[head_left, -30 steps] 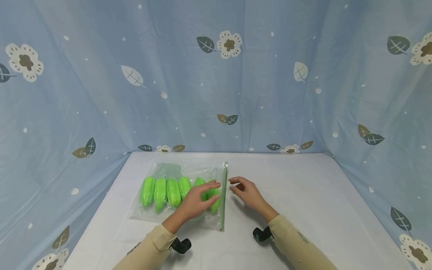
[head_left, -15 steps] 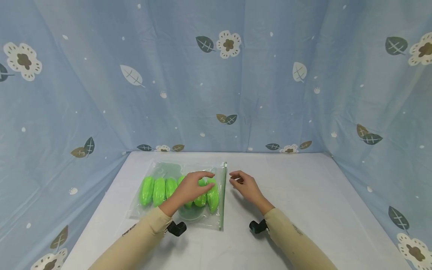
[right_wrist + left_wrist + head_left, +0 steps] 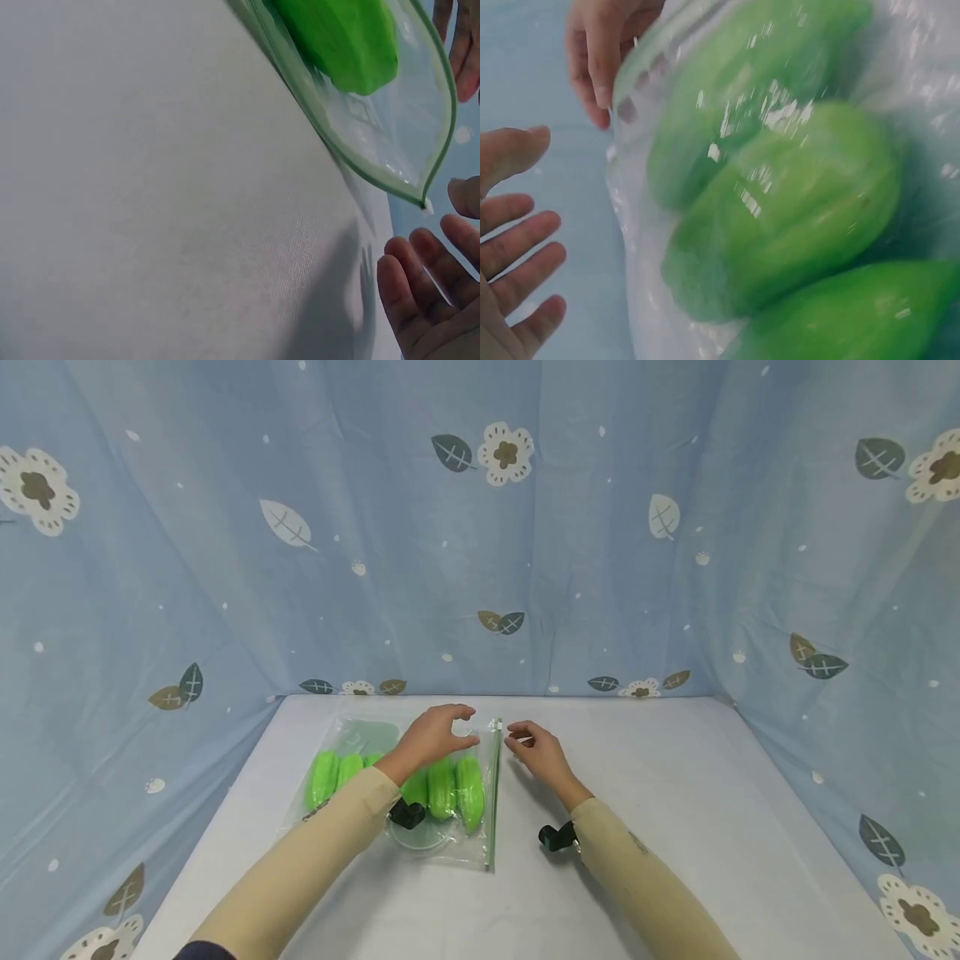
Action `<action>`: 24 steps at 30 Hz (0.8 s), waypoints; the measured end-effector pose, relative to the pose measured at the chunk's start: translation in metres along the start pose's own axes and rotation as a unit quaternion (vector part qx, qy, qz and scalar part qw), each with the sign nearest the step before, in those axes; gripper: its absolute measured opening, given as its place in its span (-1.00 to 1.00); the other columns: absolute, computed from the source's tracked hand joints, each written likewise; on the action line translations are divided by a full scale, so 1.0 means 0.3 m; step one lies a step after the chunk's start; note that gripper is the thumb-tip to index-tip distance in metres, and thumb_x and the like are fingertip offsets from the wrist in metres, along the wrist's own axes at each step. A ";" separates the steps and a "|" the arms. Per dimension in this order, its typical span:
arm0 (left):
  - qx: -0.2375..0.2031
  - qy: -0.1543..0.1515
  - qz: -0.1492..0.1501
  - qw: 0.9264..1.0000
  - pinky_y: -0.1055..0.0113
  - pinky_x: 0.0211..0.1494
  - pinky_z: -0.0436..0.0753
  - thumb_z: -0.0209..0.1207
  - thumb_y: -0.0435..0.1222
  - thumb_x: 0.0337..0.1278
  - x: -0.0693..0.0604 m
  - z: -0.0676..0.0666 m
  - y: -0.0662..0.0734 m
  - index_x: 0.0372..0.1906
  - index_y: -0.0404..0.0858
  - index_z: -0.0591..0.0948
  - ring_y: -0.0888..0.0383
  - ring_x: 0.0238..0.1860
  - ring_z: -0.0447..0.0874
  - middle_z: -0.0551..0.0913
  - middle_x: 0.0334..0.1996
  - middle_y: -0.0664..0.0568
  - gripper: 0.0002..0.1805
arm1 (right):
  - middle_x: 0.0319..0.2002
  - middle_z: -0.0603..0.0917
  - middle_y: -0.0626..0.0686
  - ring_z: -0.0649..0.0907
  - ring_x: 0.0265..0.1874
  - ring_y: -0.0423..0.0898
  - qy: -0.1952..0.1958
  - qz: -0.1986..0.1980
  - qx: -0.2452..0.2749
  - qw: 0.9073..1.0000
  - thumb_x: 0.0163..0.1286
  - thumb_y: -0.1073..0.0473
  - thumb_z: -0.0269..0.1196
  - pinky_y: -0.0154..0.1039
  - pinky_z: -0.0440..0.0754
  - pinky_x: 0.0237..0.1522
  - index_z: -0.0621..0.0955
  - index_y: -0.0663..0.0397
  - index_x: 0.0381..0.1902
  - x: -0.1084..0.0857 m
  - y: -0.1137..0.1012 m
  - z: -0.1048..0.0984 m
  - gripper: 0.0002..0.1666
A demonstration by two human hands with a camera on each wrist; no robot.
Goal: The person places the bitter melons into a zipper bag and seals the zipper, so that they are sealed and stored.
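Note:
A clear zip bag point(image 3: 420, 847) with a green zip edge point(image 3: 495, 793) lies flat on the left half of the table. Inside it are several bright green, ridged, elongated vegetable-like pieces point(image 3: 470, 793). My left hand point(image 3: 431, 739) hovers over the far part of the bag, thumb and fingers spread apart and holding nothing. Just beyond the zip edge, near its far corner, is my right hand point(image 3: 540, 753), fingers loosely bent with nothing between them. In the right wrist view the bag's mouth point(image 3: 450, 135) bows apart, and the right fingertips point(image 3: 397, 277) stay clear of its corner.
A white-covered table point(image 3: 660, 827) spreads to the right of the bag. Blue patterned cloth point(image 3: 420, 527) hangs behind it and along both sides. Black wrist devices point(image 3: 557, 837) sit below the hands, the left one over the bag.
Both hands have moved away from me towards the far end of the zip edge, the left hand farther. The bag has stayed in place.

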State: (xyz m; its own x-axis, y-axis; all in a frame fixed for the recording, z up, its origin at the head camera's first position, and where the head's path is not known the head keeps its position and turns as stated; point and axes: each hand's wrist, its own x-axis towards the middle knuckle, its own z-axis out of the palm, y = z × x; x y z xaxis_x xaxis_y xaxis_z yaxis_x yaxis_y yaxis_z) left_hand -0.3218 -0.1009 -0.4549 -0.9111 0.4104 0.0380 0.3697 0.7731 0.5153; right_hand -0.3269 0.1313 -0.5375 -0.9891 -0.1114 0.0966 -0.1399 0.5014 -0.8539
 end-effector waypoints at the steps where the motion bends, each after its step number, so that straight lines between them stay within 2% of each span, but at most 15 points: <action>1: -0.001 -0.005 -0.003 1.000 -0.01 0.36 0.50 0.34 -0.05 0.30 0.013 0.000 -0.005 0.39 -0.19 0.52 -0.06 0.33 0.51 0.61 0.26 -0.05 -0.37 | 0.02 0.71 0.07 0.71 -0.08 -0.01 0.000 0.002 0.000 1.000 0.49 0.07 0.29 -0.15 0.73 -0.14 0.64 0.04 0.17 0.006 0.001 0.002 -0.63; 7: -0.012 -0.031 -0.014 0.999 -0.02 0.39 0.46 0.31 -0.12 0.34 0.073 0.013 -0.040 0.44 -0.20 0.47 -0.08 0.37 0.45 0.56 0.32 -0.08 -0.37 | 0.03 0.72 0.10 0.71 -0.07 0.02 0.004 0.006 0.011 1.000 0.50 0.05 0.27 -0.14 0.74 -0.14 0.62 0.04 0.19 0.034 0.010 0.018 -0.62; 11: -0.018 -0.032 -0.016 0.999 -0.02 0.38 0.48 0.30 -0.16 0.36 0.106 0.030 -0.055 0.44 -0.20 0.47 -0.09 0.37 0.46 0.55 0.33 -0.09 -0.38 | 0.03 0.72 0.14 0.73 -0.06 0.06 0.007 -0.002 0.026 1.000 0.50 0.07 0.27 -0.12 0.74 -0.13 0.61 0.07 0.21 0.045 0.006 0.030 -0.61; 19: -0.033 -0.034 -0.002 0.999 0.00 0.37 0.49 0.29 -0.20 0.37 0.148 0.061 -0.052 0.42 -0.11 0.51 -0.07 0.36 0.47 0.56 0.33 -0.05 -0.45 | 0.04 0.74 0.19 0.75 -0.07 0.06 0.007 -0.004 0.074 0.997 0.49 0.15 0.29 -0.16 0.74 -0.15 0.62 0.13 0.19 0.048 0.002 0.056 -0.62; 24: -0.044 -0.036 -0.001 0.998 0.01 0.37 0.50 0.28 -0.25 0.38 0.162 0.071 -0.042 0.37 -0.10 0.56 -0.05 0.37 0.46 0.55 0.35 -0.02 -0.51 | 0.02 0.73 0.25 0.73 -0.03 0.13 0.011 -0.001 0.130 0.991 0.45 0.22 0.33 -0.09 0.73 -0.09 0.62 0.21 0.17 0.053 0.008 0.073 -0.62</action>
State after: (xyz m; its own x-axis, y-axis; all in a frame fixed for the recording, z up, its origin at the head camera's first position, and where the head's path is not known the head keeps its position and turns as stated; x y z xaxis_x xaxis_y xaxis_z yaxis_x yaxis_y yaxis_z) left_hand -0.3669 -0.0804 -0.4777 -0.8955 0.4444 -0.0236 0.3466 0.7297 0.5895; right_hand -0.3421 0.1120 -0.5492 -0.9900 -0.0922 0.1072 -0.1280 0.2624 -0.9564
